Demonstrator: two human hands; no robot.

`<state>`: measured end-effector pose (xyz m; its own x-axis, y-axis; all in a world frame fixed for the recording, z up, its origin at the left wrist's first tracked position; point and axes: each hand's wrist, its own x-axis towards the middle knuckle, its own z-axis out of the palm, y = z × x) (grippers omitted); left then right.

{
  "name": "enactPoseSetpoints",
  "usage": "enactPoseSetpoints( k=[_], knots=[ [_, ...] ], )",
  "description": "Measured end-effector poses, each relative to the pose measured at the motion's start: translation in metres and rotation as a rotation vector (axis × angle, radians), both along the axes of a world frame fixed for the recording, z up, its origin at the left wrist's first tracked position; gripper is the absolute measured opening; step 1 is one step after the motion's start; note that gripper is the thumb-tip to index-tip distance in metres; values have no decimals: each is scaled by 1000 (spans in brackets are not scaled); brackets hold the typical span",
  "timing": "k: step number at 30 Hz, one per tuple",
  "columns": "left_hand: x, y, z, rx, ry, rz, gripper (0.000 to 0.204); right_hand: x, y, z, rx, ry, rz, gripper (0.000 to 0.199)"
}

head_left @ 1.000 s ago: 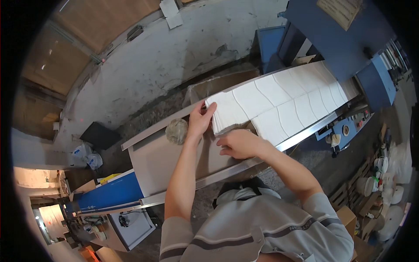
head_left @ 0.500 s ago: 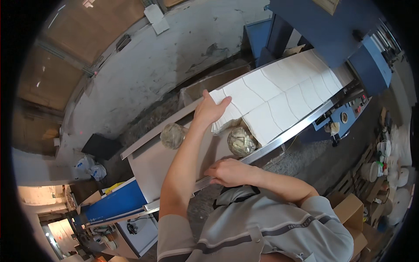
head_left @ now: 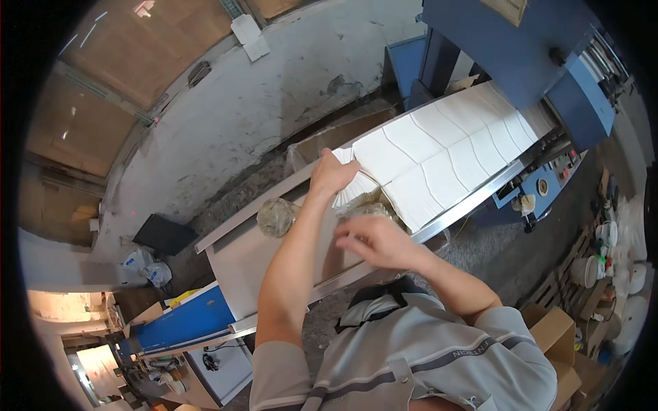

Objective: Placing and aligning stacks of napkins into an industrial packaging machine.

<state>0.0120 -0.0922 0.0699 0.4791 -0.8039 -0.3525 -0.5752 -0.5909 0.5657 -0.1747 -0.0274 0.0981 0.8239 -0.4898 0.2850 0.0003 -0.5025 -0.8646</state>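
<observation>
While the left hand [head_left: 333, 174] grips the fanned end of a long row of thin white paper-like sheets [head_left: 356, 190], thumb on top and the other fingers at the far edge, the right hand [head_left: 382, 241] hangs half-open nearer the body and to its right, blurred, with nothing seen between its loosely curled fingers. From the left hand, the row's long axis runs forward and to the right, toward a large blue-grey metal machine [head_left: 507, 58]. A second white row [head_left: 439, 185] lies alongside, its end just beyond the right hand. Partly hidden behind the right hand is a round bundle in crinkled clear film [head_left: 374, 207]; I cannot tell whether the fingers touch it. A similar film-wrapped ball [head_left: 275, 218] sits left of the left forearm. Both rows lie on a long beige table [head_left: 240, 255]. Of the two hands, the left is nearer the sheets' loose end
</observation>
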Motion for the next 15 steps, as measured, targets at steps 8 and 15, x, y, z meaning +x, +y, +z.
enactPoseSetpoints(
  k=[8, 15],
  knots=[
    [56, 64, -4, -364, 320, 125, 62, 33, -41, -23, 617, -119, -282, 41],
    [120, 205, 40, -776, 787, 284, 61, 52, -56, -40, 633, 107, -272, 57]
  ],
)
